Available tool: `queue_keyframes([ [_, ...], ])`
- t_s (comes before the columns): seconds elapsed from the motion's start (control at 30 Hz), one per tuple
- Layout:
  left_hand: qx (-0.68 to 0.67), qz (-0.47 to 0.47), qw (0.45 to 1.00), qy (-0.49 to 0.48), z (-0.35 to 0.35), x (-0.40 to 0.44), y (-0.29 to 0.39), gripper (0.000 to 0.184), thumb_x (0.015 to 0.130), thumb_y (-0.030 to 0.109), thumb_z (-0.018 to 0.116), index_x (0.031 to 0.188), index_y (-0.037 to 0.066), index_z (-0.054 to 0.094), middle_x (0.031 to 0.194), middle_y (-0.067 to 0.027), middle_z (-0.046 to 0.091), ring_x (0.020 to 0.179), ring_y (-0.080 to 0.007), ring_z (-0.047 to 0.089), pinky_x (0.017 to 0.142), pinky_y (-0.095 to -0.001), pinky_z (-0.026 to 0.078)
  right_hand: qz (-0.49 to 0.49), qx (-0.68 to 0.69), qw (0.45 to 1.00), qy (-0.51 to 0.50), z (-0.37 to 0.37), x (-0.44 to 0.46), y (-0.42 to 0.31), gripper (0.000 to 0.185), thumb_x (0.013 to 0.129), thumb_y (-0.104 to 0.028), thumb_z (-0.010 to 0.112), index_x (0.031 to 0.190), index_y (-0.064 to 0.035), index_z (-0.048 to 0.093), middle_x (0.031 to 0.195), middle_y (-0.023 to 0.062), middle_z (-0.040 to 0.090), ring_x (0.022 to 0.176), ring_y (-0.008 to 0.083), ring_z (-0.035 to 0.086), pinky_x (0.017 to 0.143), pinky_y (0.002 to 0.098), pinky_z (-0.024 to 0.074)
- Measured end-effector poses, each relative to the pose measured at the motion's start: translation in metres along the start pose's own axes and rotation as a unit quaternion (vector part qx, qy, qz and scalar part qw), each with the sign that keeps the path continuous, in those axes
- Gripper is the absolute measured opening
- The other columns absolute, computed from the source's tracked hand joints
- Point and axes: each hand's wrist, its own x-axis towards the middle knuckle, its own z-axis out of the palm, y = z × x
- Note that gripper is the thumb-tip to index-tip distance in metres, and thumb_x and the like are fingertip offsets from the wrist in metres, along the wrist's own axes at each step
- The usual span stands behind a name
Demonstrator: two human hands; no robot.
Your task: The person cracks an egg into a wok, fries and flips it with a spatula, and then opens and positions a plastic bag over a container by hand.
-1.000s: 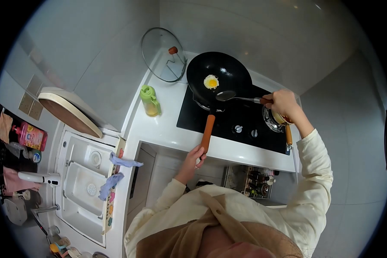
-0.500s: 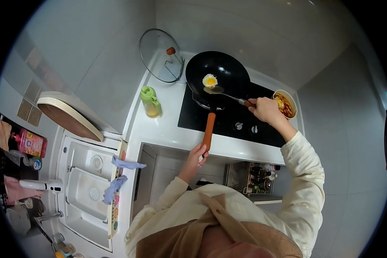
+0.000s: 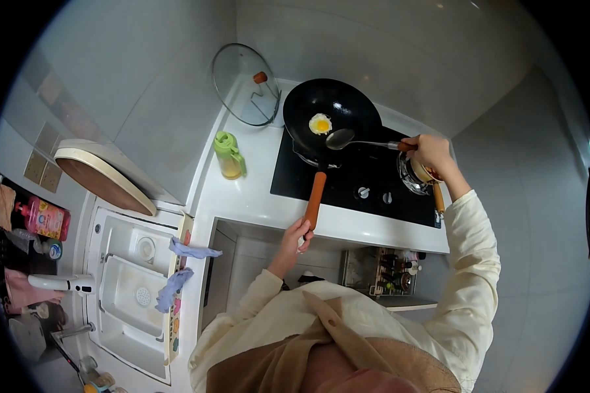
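My left hand (image 3: pixel 297 239) is closed around the orange-brown handle (image 3: pixel 315 200) of a black wok (image 3: pixel 354 108) on the cooktop. A fried egg (image 3: pixel 320 124) with a yellow yolk lies inside the wok. In my right hand (image 3: pixel 431 155) is the wooden-ended handle of a metal cooking spoon (image 3: pixel 340 139). The spoon's bowl hovers over or rests on the wok's near side, just right of the egg and apart from it. Partly hidden behind my right hand is a bowl (image 3: pixel 426 173) with reddish food. A wooden handle (image 3: pixel 438 198) sticks out below it.
The black cooktop (image 3: pixel 308 185) has a second burner (image 3: pixel 410 178) on the right and two knobs. To the left stand a green-topped bottle (image 3: pixel 229 157) and a glass lid (image 3: pixel 236 85). A white sink (image 3: pixel 121 236) with blue gloves (image 3: pixel 193 249) sits farther left. An open drawer (image 3: pixel 380 272) holds bottles.
My right hand has moved right and slightly up, pulling the spoon off the egg's edge. It covers most of the bowl, and the right burner shows. My left hand stays on the handle.
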Motion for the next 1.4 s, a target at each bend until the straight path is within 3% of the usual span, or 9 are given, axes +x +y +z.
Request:
queue_keyframes([
  [0.17, -0.005, -0.004, 1.000, 0.008, 0.000, -0.004, 0.006, 0.020, 0.094, 0.031, 0.046, 0.097, 0.011, 0.051, 0.067, 0.0024, 0.045, 0.043, -0.0038, 0.032, 0.039, -0.0185, 0.024, -0.015, -0.063, 0.997, 0.039, 0.004, 0.040, 0.035, 0.027, 0.081, -0.037, 0.057, 0.106, -0.0315, 0.065, 0.095, 0.0018, 0.067, 0.093, 0.0230, 0.061, 0.092, 0.0461, 0.0374],
  [0.2, -0.001, -0.007, 1.000, 0.009, -0.001, -0.003, 0.005, 0.021, 0.094, 0.031, 0.046, 0.096, 0.011, 0.050, 0.066, 0.0025, 0.045, 0.043, -0.0038, 0.032, 0.040, -0.0185, 0.024, -0.017, -0.065, 0.998, 0.021, 0.002, 0.051, 0.041, 0.024, 0.085, -0.038, 0.053, 0.105, -0.0348, 0.065, 0.095, 0.0018, 0.067, 0.094, 0.0223, 0.060, 0.097, 0.0521, 0.0284],
  [0.3, 0.011, -0.012, 1.000, 0.013, -0.004, -0.003, 0.005, 0.021, 0.093, 0.032, 0.046, 0.095, 0.011, 0.050, 0.066, 0.0027, 0.044, 0.044, -0.0038, 0.032, 0.040, -0.0184, 0.024, -0.042, -0.100, 0.993, 0.048, -0.006, 0.080, 0.055, 0.023, 0.086, -0.039, 0.050, 0.104, -0.0374, 0.064, 0.095, 0.0026, 0.067, 0.093, 0.0212, 0.060, 0.097, 0.0504, 0.0300],
  [0.53, 0.024, 0.000, 1.000, 0.020, 0.002, -0.008, 0.010, 0.024, 0.092, 0.033, 0.048, 0.099, 0.010, 0.052, 0.066, 0.0035, 0.043, 0.047, -0.0028, 0.032, 0.041, -0.0175, 0.023, -0.168, -0.176, 0.947, 0.209, -0.017, 0.144, 0.052, 0.030, 0.083, -0.024, 0.058, 0.108, -0.0386, 0.062, 0.084, 0.0016, 0.058, 0.085, 0.0193, 0.057, 0.091, 0.0373, 0.0343],
  [0.73, 0.022, 0.008, 0.999, 0.032, 0.004, -0.010, 0.009, 0.026, 0.091, 0.033, 0.049, 0.102, 0.010, 0.053, 0.066, 0.0047, 0.042, 0.053, -0.0008, 0.033, 0.042, -0.0167, 0.021, -0.247, -0.207, 0.922, 0.214, -0.034, 0.175, 0.042, 0.031, 0.081, -0.021, 0.060, 0.106, -0.0391, 0.063, 0.081, -0.0004, 0.053, 0.083, 0.0189, 0.052, 0.089, 0.0389, 0.0317],
  [0.83, 0.022, 0.012, 0.999, 0.031, 0.005, -0.011, 0.011, 0.026, 0.091, 0.034, 0.049, 0.101, 0.010, 0.054, 0.067, 0.0048, 0.043, 0.053, -0.0006, 0.033, 0.042, -0.0167, 0.021, -0.233, -0.207, 0.932, 0.186, -0.045, 0.179, 0.039, 0.032, 0.079, -0.019, 0.061, 0.102, -0.0407, 0.064, 0.083, 0.0000, 0.057, 0.091, 0.0193, 0.054, 0.097, 0.0396, 0.0279],
  [1.23, 0.033, 0.007, 0.999, 0.036, -0.004, -0.009, 0.014, 0.025, 0.091, 0.034, 0.048, 0.099, 0.010, 0.051, 0.065, 0.0030, 0.044, 0.045, -0.0033, 0.030, 0.042, -0.0173, 0.023, -0.233, -0.211, 0.937, 0.154, -0.044, 0.156, 0.058, 0.028, 0.084, -0.023, 0.056, 0.107, -0.0380, 0.062, 0.081, 0.0022, 0.055, 0.082, 0.0199, 0.053, 0.085, 0.0365, 0.0317],
  [1.4, -0.086, 0.062, 0.994, 0.037, -0.015, -0.006, -0.010, 0.029, 0.093, 0.036, 0.045, 0.095, 0.009, 0.054, 0.064, 0.0020, 0.046, 0.047, -0.0054, 0.034, 0.043, -0.0197, 0.026, -0.185, -0.216, 0.931, 0.231, -0.028, 0.133, 0.073, 0.029, 0.085, -0.028, 0.055, 0.111, -0.0375, 0.060, 0.077, 0.0026, 0.056, 0.075, 0.0198, 0.056, 0.082, 0.0363, 0.0336],
])
